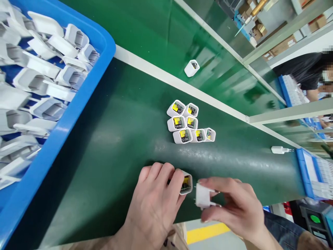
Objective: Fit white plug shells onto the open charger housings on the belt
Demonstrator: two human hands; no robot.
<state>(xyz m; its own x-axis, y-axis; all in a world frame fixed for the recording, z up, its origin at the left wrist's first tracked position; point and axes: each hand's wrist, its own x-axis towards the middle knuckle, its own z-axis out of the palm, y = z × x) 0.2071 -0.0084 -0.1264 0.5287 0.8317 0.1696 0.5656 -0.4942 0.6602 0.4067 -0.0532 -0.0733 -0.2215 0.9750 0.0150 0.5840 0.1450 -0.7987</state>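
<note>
My left hand (156, 198) is closed around a white charger housing (189, 184) near the front edge of the green bench. The housing's open end faces right and shows yellow and dark circuit parts inside. Just to the right, my right hand (234, 205) pinches a white two-pin plug cap (203, 195) between thumb and fingers, its long pins pointing right towards the palm. A small gap separates cap and housing. Beyond my hands stands a cluster of several open charger housings (179, 122), with circuit parts showing in their openings.
A blue tray (104, 45) full of white plug caps (39, 69) stands at the left. One housing (191, 68) lies beyond the white bench strip (182, 82). A complete plug charger (278, 149) lies near a blue crate (303, 173) at right. A co-worker's arm (312, 93) shows across the bench.
</note>
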